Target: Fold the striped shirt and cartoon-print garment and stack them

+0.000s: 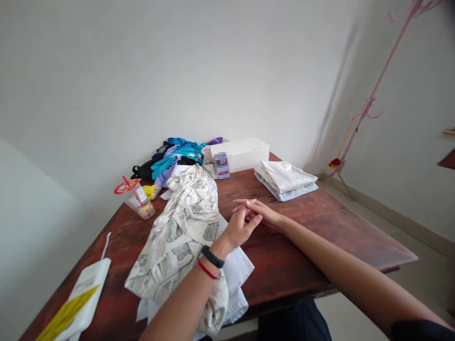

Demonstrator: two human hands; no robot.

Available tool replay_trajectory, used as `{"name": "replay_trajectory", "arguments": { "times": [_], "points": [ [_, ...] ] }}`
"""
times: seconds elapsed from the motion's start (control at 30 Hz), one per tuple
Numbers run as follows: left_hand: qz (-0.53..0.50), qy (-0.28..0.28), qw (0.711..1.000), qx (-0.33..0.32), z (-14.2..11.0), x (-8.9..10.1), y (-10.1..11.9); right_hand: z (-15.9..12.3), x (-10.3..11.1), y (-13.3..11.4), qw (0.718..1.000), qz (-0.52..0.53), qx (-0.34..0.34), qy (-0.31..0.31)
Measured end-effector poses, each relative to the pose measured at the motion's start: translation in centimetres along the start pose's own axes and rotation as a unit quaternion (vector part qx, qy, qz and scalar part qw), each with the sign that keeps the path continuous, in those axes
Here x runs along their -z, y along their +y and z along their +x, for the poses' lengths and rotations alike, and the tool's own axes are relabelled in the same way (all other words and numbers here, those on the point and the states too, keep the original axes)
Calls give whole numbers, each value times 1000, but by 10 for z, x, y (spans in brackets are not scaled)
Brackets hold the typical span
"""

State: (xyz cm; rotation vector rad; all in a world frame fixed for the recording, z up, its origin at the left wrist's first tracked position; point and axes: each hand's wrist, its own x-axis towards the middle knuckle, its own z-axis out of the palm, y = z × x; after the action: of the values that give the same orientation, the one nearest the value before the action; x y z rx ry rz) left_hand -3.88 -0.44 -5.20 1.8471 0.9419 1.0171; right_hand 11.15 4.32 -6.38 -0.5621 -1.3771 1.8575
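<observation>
My left hand (pixel 240 226) and my right hand (pixel 261 212) meet over the middle of the dark wooden table (pixel 320 227), fingers stretched and overlapping, holding nothing. The left wrist wears a black band and a red string. Just left of the hands lies a crumpled cream printed garment (pixel 181 232) on top of white cloth (pixel 236 270). A folded stack of white and pale blue clothes (pixel 284 180) sits beyond the right hand.
A heap of blue, purple and black clothes (pixel 177 156) lies at the back by a white box (pixel 241 152). A plastic cup with a red straw (pixel 137 199) stands at the left. A white and yellow pouch (pixel 78 303) lies near left. A pink coat stand (pixel 369 104) is at right.
</observation>
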Motion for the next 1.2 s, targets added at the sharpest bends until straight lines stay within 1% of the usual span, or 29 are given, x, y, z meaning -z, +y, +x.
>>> {"name": "replay_trajectory", "arguments": {
  "times": [0.07, 0.13, 0.23, 0.33, 0.47, 0.53, 0.57, 0.67, 0.77, 1.07, 1.2],
  "points": [
    [27, -3, 999, -26, -1, 1, 3, -3, -1, -3, 1000, -14, 7, -27],
    [41, -19, 998, -45, -2, 2, 5, -5, 0, -5, 998, -33, 11, -61],
    [50, -24, 997, -56, -3, 1, 8, -7, 2, -4, 995, -50, 17, -80],
    [63, 8, 996, -61, -1, 0, 7, -5, 2, -2, 997, -25, 17, -66],
    [105, 83, 989, -60, 4, 3, 0, -2, 0, -2, 998, 46, 33, -10],
    [121, 107, 986, -53, 6, 4, -6, -1, 1, -3, 997, 71, 37, 14],
    [125, 106, 985, -50, 7, 4, -8, 0, 2, -3, 996, 77, 35, 23],
    [136, 72, 987, -41, 8, 3, -15, 0, 5, -3, 996, 80, 22, 36],
    [144, 54, 988, -31, 7, 1, -18, 1, 6, -1, 996, 80, 11, 34],
    [183, 83, 979, -18, 10, 12, -7, 2, 7, 4, 996, 90, -4, -16],
    [197, 80, 977, 1, 9, 13, -6, 1, 7, 0, 998, 62, 1, -22]
  ]
}}
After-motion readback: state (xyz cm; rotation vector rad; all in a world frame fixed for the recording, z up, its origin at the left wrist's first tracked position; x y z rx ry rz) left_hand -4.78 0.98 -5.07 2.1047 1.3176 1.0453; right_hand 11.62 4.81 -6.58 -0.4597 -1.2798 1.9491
